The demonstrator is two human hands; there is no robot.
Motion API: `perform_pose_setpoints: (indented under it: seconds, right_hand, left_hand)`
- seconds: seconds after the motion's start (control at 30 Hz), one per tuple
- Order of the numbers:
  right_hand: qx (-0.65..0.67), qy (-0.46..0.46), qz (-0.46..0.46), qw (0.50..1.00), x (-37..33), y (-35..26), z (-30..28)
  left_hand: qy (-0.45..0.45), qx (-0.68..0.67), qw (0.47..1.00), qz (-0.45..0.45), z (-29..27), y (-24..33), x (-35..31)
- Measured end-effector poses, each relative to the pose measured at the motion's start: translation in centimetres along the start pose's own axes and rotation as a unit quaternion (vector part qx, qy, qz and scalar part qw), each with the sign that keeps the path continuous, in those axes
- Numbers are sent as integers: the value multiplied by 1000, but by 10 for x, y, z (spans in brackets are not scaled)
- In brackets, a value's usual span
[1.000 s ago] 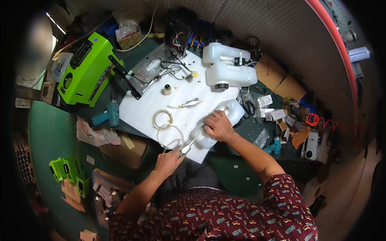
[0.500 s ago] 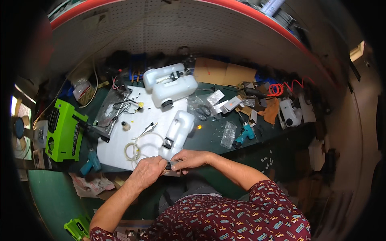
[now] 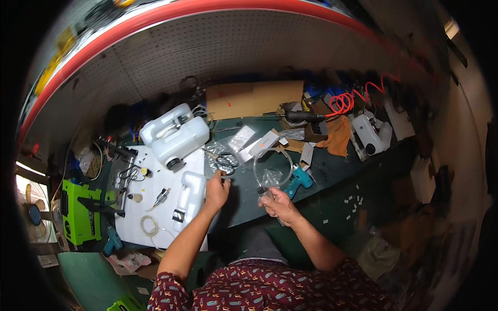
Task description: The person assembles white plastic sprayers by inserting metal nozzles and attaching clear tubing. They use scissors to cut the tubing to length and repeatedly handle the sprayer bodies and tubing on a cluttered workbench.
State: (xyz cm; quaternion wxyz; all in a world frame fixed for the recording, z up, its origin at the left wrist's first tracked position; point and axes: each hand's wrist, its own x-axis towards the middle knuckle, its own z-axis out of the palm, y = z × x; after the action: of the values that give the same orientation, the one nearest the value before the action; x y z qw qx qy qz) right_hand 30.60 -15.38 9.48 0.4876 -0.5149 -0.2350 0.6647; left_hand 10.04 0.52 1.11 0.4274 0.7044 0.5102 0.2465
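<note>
My right hand (image 3: pixel 280 206) is closed around a dark cap-like fitting (image 3: pixel 263 191). From that fitting a clear tube (image 3: pixel 255 165) rises in a loop over the bench. My left hand (image 3: pixel 217 191) has its fingers curled, with a small dark spot between thumb and finger that I cannot make out. Just beyond it, a pair of scissors (image 3: pixel 226 164) with black handles lies on clear plastic wrap. Beside the left wrist lies a white plastic tank (image 3: pixel 193 189). Two larger white tanks (image 3: pixel 182 136) stand behind it, one with a black cap.
A white sheet (image 3: pixel 124 210) holds a coil of tubing (image 3: pixel 149 225) and a metal fitting (image 3: pixel 162 197). To the right lie a teal power drill (image 3: pixel 298 181), small white boxes (image 3: pixel 265 142), an orange cloth (image 3: pixel 337 136) and a red coiled hose (image 3: pixel 342 103). A green machine (image 3: pixel 80 215) stands far left.
My hands, together before at the small tank's near end, are now apart. The right has moved right with the fitting and tube; the left is by the scissors. The view has shifted right.
</note>
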Motion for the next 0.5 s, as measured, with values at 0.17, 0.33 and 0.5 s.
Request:
perform_pose_setpoints:
  seconds: [0.17,0.33,0.5]
  right_hand:
    - [23,16,-11,1000,12,-17,-61]
    - [2,31,-34,999,16,-39,-103]
    - [-30,25,-37,999,18,-61,-115]
  left_hand:
    - [33,179,972,-151,61,-53,93]
    - [45,209,944,-250,86,-39,117]
    - [122,163,928,-313,94,-30,124]
